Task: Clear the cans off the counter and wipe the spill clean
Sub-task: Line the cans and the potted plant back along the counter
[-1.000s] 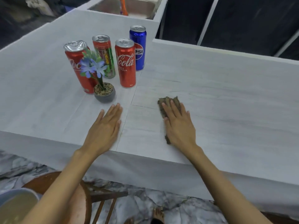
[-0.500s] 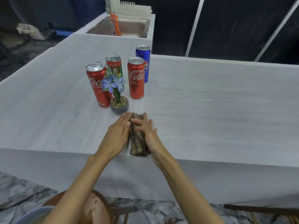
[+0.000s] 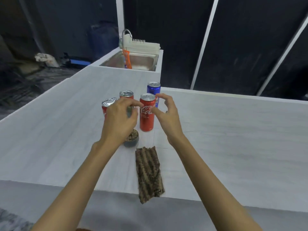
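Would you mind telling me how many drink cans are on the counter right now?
4: a red cola can between the hands, a blue can behind it, a red-topped can farther left, and a dented red can leftmost, half hidden by the left hand.

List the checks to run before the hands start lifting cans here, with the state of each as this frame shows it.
1. Cloth set down, out of both hands: ok, though its near end overhangs the counter edge.
2. Left hand free to grasp: cannot tell; it seems to pinch something small at the plant pot.
3. Right hand free: ok, fingers open and curled beside the front red can.
4. All four cans upright: ok; the dented can, rear red can and blue can stand too.
5. Spill wiped: cannot tell; no wet patch shows.
6. Pot clear of the left arm: not ok, it sits right under the wrist.
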A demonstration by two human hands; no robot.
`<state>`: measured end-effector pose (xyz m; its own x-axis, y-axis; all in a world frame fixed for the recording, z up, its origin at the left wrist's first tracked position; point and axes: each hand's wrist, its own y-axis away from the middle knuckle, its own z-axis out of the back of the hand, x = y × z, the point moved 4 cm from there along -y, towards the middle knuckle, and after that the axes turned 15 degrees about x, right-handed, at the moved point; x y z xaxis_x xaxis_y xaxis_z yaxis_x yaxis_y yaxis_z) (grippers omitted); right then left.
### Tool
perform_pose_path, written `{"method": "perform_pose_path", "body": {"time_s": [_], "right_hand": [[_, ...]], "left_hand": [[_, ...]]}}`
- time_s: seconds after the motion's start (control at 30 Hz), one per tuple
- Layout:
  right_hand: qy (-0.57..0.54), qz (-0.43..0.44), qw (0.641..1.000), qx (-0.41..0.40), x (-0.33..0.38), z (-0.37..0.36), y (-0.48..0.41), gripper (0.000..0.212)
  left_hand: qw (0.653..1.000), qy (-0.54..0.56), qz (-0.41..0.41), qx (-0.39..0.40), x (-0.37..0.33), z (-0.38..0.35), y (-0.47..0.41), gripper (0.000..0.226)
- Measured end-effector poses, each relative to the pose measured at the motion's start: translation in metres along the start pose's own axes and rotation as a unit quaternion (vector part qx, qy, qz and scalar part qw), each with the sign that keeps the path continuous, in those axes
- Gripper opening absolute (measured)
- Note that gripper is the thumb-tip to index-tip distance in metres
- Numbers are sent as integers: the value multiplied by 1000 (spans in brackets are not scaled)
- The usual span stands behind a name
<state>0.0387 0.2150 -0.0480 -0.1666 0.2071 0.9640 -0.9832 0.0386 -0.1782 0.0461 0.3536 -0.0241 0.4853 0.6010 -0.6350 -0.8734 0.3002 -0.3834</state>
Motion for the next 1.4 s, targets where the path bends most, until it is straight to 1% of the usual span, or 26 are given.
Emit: {"method": "perform_pose_path", "body": {"time_s": [0.07, 0.1, 0.17, 0.2, 0.27, 0.33, 0.37, 0.43, 0.5, 0.57, 0.63, 0.77, 0.87, 0.93, 1.03, 1.1, 1.2, 1.3, 1.4], "right_hand": [[23, -7, 1000, 9, 2, -3, -32, 52], [36, -17, 999, 4, -1, -4, -46, 58], [75, -45, 996, -6, -9, -7, -68, 72], [92, -63, 994, -4, -16, -8, -76, 79], [102, -99, 990, 11, -32, -11, -85, 93], [93, -118, 988, 17, -46, -13, -88, 97], [89, -125, 988, 14, -51, -14, -88, 95], [85, -135, 987, 8, -60, -15, -87, 86], [88, -141, 986, 5, -66, -18, -87, 81], [92, -138, 986, 2, -71, -22, -87, 81], [102, -132, 986, -8, -73, -23, -86, 80], [154, -125, 980, -17, -70, -20, -85, 79], [166, -119, 979, -12, -64, -12, -83, 78], [156, -107, 982, -18, -58, -1, -80, 73], [129, -92, 987, -31, -43, 23, -75, 71], [119, -84, 988, -41, -32, 41, -73, 70], [124, -68, 988, -64, -19, 77, -69, 68], [125, -64, 986, -87, -14, 115, -66, 68], [134, -59, 984, -105, -12, 158, -64, 66]], "left_hand": [[999, -18, 28, -20, 6, 15, -22, 22], [998, -29, 47, -17, 13, 20, -32, 22], [995, -30, 92, 3, 33, 24, -49, 22], [993, -13, 115, 14, 44, 24, -54, 22], [984, 69, 158, 32, 65, 21, -59, 22], [960, 190, 196, 59, 81, 16, -56, 23], [948, 234, 203, 73, 87, 12, -54, 26], [934, 281, 200, 92, 95, 7, -52, 37], [929, 300, 197, 91, 102, 3, -51, 52], [926, 306, 208, 70, 111, -2, -50, 64], [920, 321, 221, 49, 120, -9, -46, 63], [905, 351, 241, 8, 128, -20, -45, 51], [895, 367, 251, -38, 130, -13, -51, 51], [897, 364, 242, -64, 123, -1, -56, 52], [902, 375, 198, -80, 97, 23, -67, 52], [910, 374, 162, -71, 73, 39, -78, 55], [915, 383, 126, -27, 32, 40, -96, 62], [912, 394, 108, 34, -5, 13, -114, 63], [907, 398, 101, 96, -36, -32, -132, 63]]}}
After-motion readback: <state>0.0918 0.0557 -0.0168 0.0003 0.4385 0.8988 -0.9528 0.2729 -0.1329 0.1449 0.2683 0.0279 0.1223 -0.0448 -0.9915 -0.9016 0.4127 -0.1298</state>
